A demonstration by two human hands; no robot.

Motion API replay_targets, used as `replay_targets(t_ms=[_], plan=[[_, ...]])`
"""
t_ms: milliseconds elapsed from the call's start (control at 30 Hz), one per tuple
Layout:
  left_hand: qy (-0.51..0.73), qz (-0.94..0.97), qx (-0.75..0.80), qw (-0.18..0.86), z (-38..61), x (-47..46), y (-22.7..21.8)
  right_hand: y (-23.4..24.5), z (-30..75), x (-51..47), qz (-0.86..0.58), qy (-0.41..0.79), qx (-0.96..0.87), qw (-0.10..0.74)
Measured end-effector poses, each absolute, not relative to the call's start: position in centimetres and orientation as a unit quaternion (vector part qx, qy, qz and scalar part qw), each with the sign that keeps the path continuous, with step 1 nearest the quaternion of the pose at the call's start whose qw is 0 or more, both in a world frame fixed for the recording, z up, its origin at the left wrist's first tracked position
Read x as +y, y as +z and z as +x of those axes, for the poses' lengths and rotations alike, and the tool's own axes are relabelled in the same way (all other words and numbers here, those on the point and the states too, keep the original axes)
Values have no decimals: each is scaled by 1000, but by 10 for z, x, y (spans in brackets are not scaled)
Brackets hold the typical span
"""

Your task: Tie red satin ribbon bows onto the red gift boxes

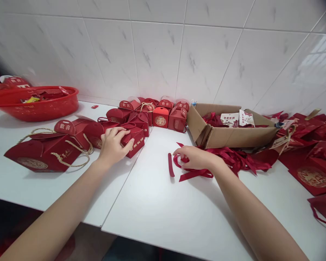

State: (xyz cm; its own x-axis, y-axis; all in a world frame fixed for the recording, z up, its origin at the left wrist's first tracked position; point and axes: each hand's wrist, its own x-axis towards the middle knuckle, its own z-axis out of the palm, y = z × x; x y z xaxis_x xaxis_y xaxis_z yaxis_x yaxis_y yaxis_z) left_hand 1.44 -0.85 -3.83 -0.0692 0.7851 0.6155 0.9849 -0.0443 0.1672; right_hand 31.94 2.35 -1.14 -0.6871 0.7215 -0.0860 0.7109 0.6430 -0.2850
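My left hand (114,144) rests on a small red gift box (136,141) on the white table (157,203), fingers curled over its top edge. My right hand (194,157) lies on a tangle of dark red ribbons (233,159), fingers bent and pinching a ribbon loop (191,173). A short loose ribbon strip (170,165) lies just left of that hand. More small red boxes (160,116) stand in a cluster behind the left hand.
A large red gift bag with rope handles (43,152) lies at the left. A red plastic basin (35,102) sits far left. An open cardboard box (228,132) holds ribbons and a white carton. Flat red bags (312,163) pile at the right. A tiled wall runs behind.
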Motion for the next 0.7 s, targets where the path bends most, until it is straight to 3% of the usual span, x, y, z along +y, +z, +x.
replay_targets(t_ms=[233, 400, 700], plan=[[-307, -632, -696, 148, 20, -9, -39, -54, 280, 23, -495, 71, -857, 121], [-298, -640, -695, 134, 21, -9, -42, -72, 278, 26, -485, 69, -852, 183], [-447, -650, -584, 191, 28, -22, -35, -58, 276, 28, -436, 232, -793, 356]])
